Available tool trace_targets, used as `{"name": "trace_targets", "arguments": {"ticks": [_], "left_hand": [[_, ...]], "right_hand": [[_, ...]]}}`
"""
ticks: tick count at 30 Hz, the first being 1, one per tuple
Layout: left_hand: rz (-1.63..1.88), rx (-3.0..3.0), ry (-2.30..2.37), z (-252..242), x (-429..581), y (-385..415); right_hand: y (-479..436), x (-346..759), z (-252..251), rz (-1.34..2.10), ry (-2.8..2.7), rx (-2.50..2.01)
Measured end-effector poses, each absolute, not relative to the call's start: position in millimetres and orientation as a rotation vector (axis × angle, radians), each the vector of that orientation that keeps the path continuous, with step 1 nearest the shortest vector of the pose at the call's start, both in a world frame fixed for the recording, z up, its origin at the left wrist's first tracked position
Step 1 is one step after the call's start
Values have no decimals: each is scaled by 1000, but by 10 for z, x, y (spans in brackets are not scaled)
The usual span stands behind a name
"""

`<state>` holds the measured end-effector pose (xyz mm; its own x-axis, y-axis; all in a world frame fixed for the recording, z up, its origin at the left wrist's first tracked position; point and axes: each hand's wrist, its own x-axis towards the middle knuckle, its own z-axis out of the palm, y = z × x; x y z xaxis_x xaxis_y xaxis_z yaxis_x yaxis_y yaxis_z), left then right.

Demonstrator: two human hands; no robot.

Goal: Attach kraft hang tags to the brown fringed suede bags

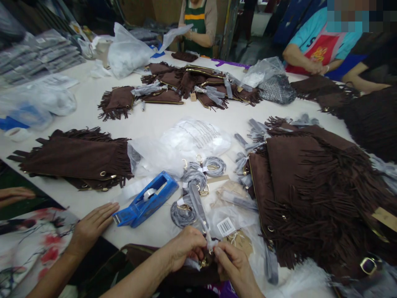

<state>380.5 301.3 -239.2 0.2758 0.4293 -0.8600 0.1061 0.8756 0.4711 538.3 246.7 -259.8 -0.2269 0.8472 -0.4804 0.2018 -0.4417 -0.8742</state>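
Note:
My left hand and my right hand meet at the table's near edge, fingers pinched together on a thin grey wrapped strap that runs up from them. A gold clasp shows between the two hands. Under them lies a brown suede bag. Just beyond are coiled grey wrapped straps with gold clips and a barcode sticker on clear plastic.
A blue tape dispenser lies left of my hands, with a neighbour's hand flat beside it. Brown fringed bags are piled right, left and far. Plastic bags lie on the white table. Other people work opposite.

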Motion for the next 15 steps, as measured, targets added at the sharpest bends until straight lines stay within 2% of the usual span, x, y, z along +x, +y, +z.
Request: {"name": "trace_targets", "arguments": {"ticks": [8, 15], "left_hand": [[303, 541, 1337, -2461, 3855, 2994], [324, 565, 1324, -2365, 3827, 3007]], "right_hand": [[2558, 5482, -2487, 1335, -1897, -1496], [2573, 5513, -2459, 1210, -2151, -1417]]}}
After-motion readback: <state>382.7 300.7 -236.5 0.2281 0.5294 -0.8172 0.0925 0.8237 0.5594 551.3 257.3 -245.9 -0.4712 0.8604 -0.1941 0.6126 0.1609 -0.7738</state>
